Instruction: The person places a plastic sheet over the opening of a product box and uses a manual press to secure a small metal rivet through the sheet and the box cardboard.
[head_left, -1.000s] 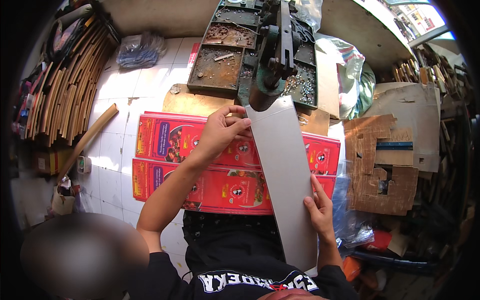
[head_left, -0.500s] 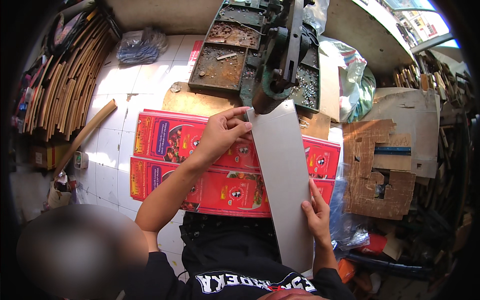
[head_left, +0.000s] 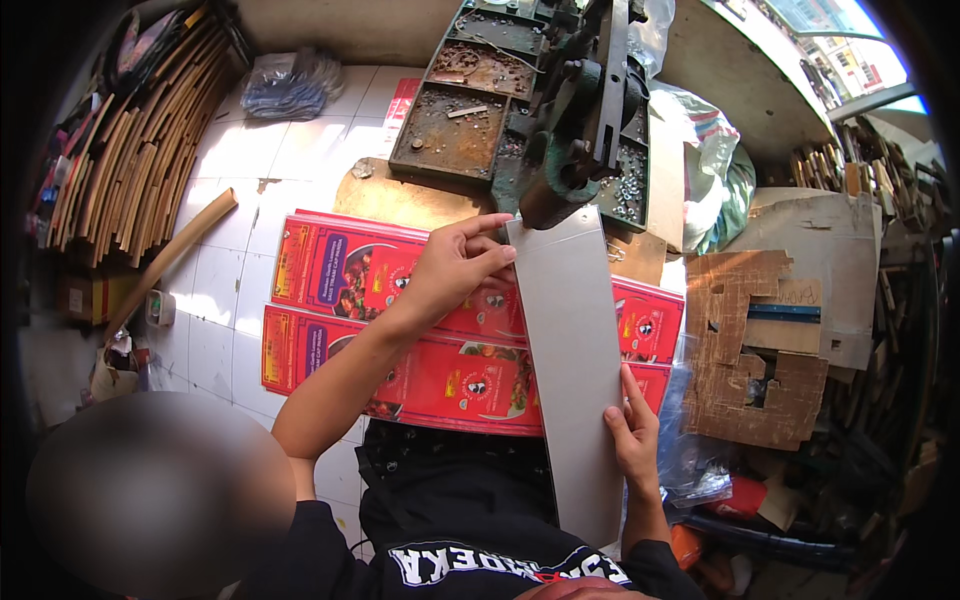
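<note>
A long, plain grey panel (head_left: 575,350) runs from under the head of a green, worn hand press (head_left: 552,195) down toward my lap. Along its upper left edge is my left hand (head_left: 465,262), index fingertip at the corner by the press and thumb against the edge. My right hand (head_left: 635,435) grips the right edge lower down, thumb on top and fingers partly hidden. Beneath the panel lie two rows of red printed sheets (head_left: 455,385) with food pictures, apparently stacked.
Metal trays (head_left: 450,130) with small hardware flank the press. Brown cardboard pieces (head_left: 725,340) lie at right, near a plastic sack (head_left: 725,190). Stacked cardboard strips (head_left: 140,150) lean at left, with a cardboard tube (head_left: 180,255) nearby. A blurred round shape (head_left: 160,490) covers the lower left.
The whole view has shifted slightly. Both hands and the grey panel keep nearly the same place relative to the press.
</note>
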